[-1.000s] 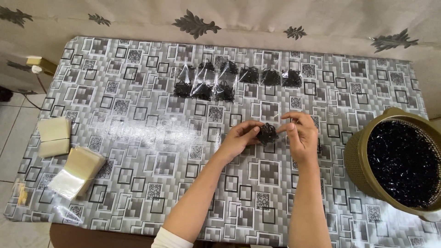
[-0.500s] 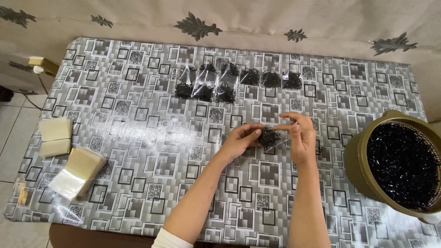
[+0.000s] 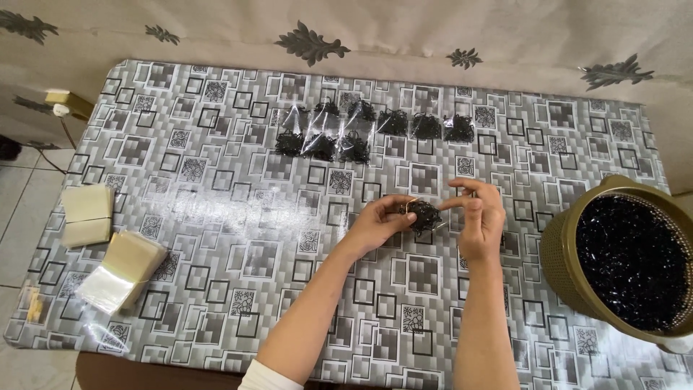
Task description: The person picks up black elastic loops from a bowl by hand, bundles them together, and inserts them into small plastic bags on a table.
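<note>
Head view: looks straight down on a worktop (image 3: 216, 238) covered in a grey cloth with a square pattern.
Left hand (image 3: 379, 222): fingers curled and closed on the left side of a small bundle of black bands (image 3: 422, 215), held just above the worktop near its middle.
Right hand (image 3: 478, 217): touches the right side of the same bundle, thumb and forefinger pinched toward it, other fingers loosely bent; whether it grips the bundle or only a clear wrap around it I cannot tell.
Bundle's place: between the two hands, nearer than the row of filled packets and left of the basket.
Filled packets (image 3: 372, 130): small clear bags, each with a black clump inside, laid in rows at the far middle of the worktop, well apart from the hands.
Basket (image 3: 559, 253): round, olive-gold, at the right edge, full of loose black bands (image 3: 632, 260).
Empty clear bags (image 3: 119, 271): a stack at the near left.
Cream pads (image 3: 86, 215): two stacks just beyond it at the left edge.
</note>
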